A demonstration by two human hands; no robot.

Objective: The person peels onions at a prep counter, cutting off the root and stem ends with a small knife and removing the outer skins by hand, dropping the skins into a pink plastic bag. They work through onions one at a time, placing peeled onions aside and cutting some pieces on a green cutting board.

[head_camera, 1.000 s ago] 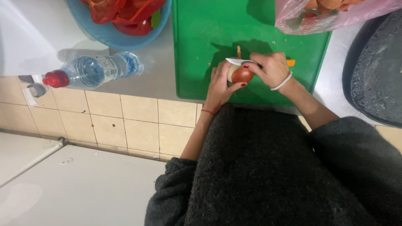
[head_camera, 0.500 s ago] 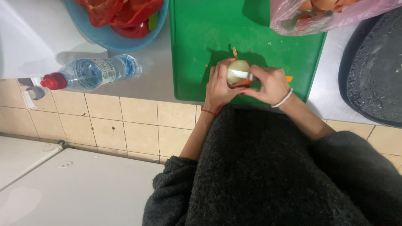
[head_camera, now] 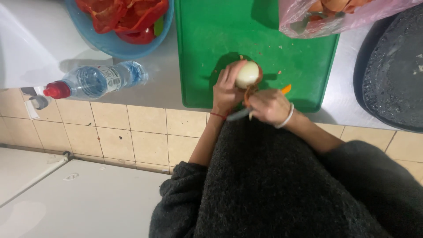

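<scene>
- The fingers (head_camera: 230, 76) of the left hand (head_camera: 227, 92) are curled around a pale, smooth, round peeled onion (head_camera: 246, 74), clamped on its left side and holding it just above a green plastic cutting board (head_camera: 207, 39).
- The onion sits over the near middle of the board. It is close to ball-shaped, so no clear long axis shows; its bare white face is turned up toward the camera, and a strip of brown papery skin (head_camera: 251, 90) hangs from its near side.
- The right hand (head_camera: 269, 105) lies just beside the onion on the near side, fingers closed around a slim grey knife (head_camera: 240, 115), which lies roughly level and points toward the left wrist. A white band circles the right wrist, a thin red thread the left.
- A small orange scrap (head_camera: 286, 88) lies on the board just right of the hands.
- At the board's far right corner, a translucent pink plastic bag (head_camera: 308, 17) holds brownish onions.
- Left of the board, a round blue plastic bowl (head_camera: 110, 44) holds glossy red pepper pieces (head_camera: 123, 15).
- Near the bowl, a clear plastic water bottle with a red cap (head_camera: 97, 79) lies on its side on the pale desk (head_camera: 26, 44), cap pointing left.
- At the far right sits a dark, rough-surfaced round pan (head_camera: 396, 66).
- Beige square tiles (head_camera: 132, 132) face the desk front.
</scene>
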